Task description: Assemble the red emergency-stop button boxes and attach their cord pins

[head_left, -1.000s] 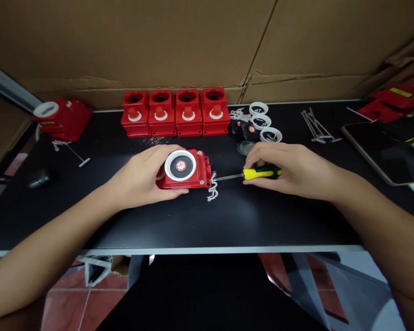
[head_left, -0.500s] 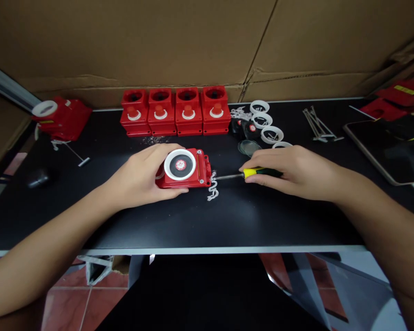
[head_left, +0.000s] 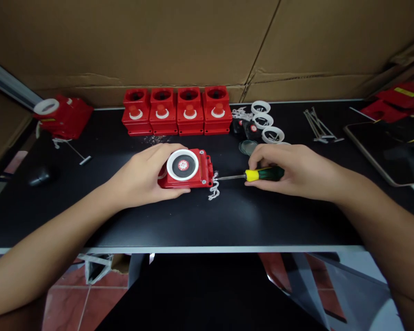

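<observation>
A red box with a white ring around a black disc is gripped in my left hand, fingers over its top and thumb along its near side. My right hand holds a screwdriver with a yellow and dark green handle. Its metal shaft points left, and the tip meets the right end of the box, beside a white cord that hangs there. Whether the tip sits in a screw is too small to tell.
Several red boxes stand in a row along the cardboard wall. White rings with small parts, black pieces and clear discs lie right of them. Metal rods, a tablet, another red unit and a mouse flank these.
My right fingers have shifted on the screwdriver handle, with the index finger now more bent and more of the handle showing. The box is still in my left hand.
</observation>
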`<action>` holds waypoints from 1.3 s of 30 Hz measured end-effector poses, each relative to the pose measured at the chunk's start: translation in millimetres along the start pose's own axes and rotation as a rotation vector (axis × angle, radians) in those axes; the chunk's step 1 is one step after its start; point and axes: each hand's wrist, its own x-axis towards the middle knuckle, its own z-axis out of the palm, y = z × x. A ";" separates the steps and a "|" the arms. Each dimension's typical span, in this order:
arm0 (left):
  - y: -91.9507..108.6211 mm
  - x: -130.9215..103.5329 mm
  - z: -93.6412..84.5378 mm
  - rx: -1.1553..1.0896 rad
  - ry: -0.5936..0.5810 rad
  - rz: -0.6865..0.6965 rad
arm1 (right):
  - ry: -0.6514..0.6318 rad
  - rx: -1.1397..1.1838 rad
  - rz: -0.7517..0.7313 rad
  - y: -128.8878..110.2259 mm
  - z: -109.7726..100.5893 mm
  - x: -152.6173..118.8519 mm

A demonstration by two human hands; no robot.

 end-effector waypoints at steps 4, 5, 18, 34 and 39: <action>-0.4 -0.5 0.8 0.011 -0.004 -0.017 | 0.007 -0.021 -0.015 0.7 -0.6 -0.5; -0.5 -0.4 1.0 0.011 0.001 -0.010 | 0.009 -0.025 -0.015 1.0 -0.9 -0.8; -0.3 0.0 0.6 -0.002 0.024 0.061 | -0.069 -0.012 -0.013 -3.6 -5.2 -0.6; -2.7 0.5 1.7 0.023 0.034 0.093 | 0.070 -0.015 -0.147 1.3 0.8 1.2; -2.7 -0.6 1.8 0.012 0.035 0.084 | 0.047 -0.059 -0.153 1.9 0.0 -1.2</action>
